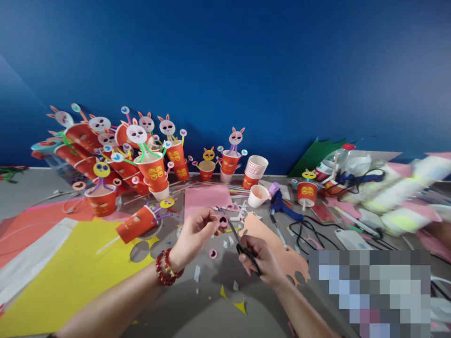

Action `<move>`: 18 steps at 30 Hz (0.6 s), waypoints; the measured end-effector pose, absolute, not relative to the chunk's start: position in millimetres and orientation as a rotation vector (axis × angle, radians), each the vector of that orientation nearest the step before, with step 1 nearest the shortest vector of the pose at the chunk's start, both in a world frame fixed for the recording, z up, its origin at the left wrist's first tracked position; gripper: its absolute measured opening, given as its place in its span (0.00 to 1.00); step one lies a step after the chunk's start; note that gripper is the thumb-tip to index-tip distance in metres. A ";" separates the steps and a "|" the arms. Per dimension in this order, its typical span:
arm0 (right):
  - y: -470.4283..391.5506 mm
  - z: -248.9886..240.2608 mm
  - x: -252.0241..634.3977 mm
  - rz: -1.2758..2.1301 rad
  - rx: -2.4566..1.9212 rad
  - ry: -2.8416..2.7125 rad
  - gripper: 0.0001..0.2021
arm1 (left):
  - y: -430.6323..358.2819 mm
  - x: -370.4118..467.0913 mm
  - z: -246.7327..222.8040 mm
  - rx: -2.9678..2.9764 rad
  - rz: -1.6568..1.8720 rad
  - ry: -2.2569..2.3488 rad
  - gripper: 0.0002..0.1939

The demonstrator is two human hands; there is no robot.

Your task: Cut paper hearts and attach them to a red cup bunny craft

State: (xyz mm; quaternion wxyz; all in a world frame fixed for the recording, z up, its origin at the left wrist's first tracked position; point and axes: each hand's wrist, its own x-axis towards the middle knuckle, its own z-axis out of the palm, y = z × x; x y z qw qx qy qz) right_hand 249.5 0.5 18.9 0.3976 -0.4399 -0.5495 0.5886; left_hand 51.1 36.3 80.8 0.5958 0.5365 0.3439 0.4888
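A small pink paper piece with a dark heart [223, 220] is pinched between the thumb and fingers of my left hand [199, 232]. Black-handled scissors [251, 258] are in my right hand [260, 258], fingers wrapped round the handles, and their blades point up and left beside the pink piece. Whether the blades touch the paper I cannot tell. On the grey table [197, 310] below my hands lies a pink disc with a dark heart [213, 254], among white and yellow scraps. An orange sheet with round cut-outs [271, 234] lies to the right of the scissors.
Red cups with paper rabbit figures [151, 171] crowd the back left; one cup [136, 224] lies tipped over. Yellow paper [81, 267] covers the left side. A stack of cups [255, 171], a blue glue gun [283, 206] and black cables are right of centre. Blurred white cups stand far right.
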 end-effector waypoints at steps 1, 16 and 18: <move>0.5 18.4 249.7 1.489 -1.113 -1.395 0.29 | 36.4 51.1 80.9 1.246 1.138 0.801 0.11; 1.3 19.2 248.8 1.489 -1.125 -1.395 0.30 | 37.4 49.3 79.3 1.250 1.134 0.794 0.11; 1.0 18.7 249.2 1.491 -1.119 -1.399 0.30 | 37.9 48.8 79.1 1.256 1.132 0.793 0.10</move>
